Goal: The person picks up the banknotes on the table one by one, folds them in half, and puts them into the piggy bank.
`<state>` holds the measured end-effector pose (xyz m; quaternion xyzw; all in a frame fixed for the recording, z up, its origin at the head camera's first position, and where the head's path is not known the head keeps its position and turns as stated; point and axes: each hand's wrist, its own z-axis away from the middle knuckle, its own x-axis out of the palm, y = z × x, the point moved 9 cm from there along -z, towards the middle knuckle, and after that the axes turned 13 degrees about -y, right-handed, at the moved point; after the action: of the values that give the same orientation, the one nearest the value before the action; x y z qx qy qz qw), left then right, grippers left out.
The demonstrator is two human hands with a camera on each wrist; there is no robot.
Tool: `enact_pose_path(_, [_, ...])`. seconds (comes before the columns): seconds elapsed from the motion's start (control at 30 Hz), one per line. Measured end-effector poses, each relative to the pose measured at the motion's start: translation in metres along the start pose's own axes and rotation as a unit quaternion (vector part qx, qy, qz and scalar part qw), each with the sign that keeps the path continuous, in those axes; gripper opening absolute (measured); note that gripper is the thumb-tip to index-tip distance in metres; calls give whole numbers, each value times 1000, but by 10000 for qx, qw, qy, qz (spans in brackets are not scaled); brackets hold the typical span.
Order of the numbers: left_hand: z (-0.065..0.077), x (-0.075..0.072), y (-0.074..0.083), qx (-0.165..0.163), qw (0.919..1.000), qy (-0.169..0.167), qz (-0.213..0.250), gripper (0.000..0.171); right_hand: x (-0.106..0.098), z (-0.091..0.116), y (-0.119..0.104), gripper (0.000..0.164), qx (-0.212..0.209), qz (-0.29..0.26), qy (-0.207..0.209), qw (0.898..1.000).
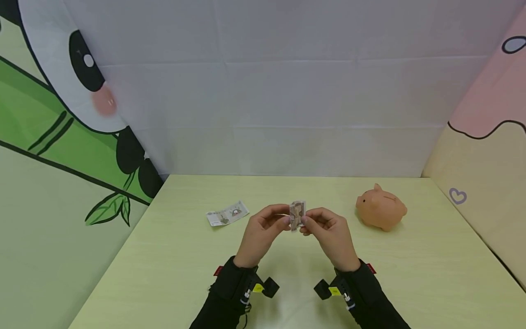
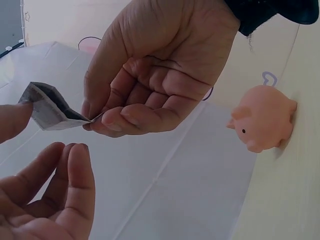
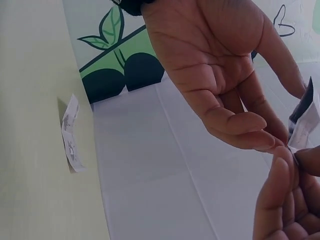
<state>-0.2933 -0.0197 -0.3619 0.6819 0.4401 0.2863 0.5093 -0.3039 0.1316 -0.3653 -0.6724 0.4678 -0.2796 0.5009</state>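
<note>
The folded banknote [image 1: 297, 214] is held up above the middle of the desk [image 1: 164, 283]. The left hand [image 1: 263, 233] pinches its left side, and the right hand [image 1: 330, 235] pinches its right side, thumbs and fingers clamped on the paper. In the head view, the note looks tall and thin, with its long way pointing to the desk's back edge. The left wrist view shows what the head view does not: the note's folds stand apart, with a dark gap between them.

Another banknote [image 1: 228, 213] lies near the desk's back left corner. It slants, its right end closer to the back edge. The right wrist view shows that it is bent and not quite flat.

An orange piggy bank [image 1: 380, 209] stands near the back right corner, its snout facing left. A thin slit shows on top; I cannot tell what is inside.
</note>
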Motion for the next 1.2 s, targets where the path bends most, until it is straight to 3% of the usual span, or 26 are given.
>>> enact_pose_path(0.4, [-1, 3, -3, -138, 9997, -165, -76, 39, 4, 0, 1, 19, 51, 132, -64, 9999])
enact_pose_path(0.83, [-1, 3, -8, -266, 9996, -77, 9, 34, 8, 0, -2, 15, -58, 524, -87, 9986])
enact_pose_path(1.2, [-1, 3, -4, -181, 9998, 13, -22, 33, 9, 0, -2, 14, 43, 582, -58, 9983])
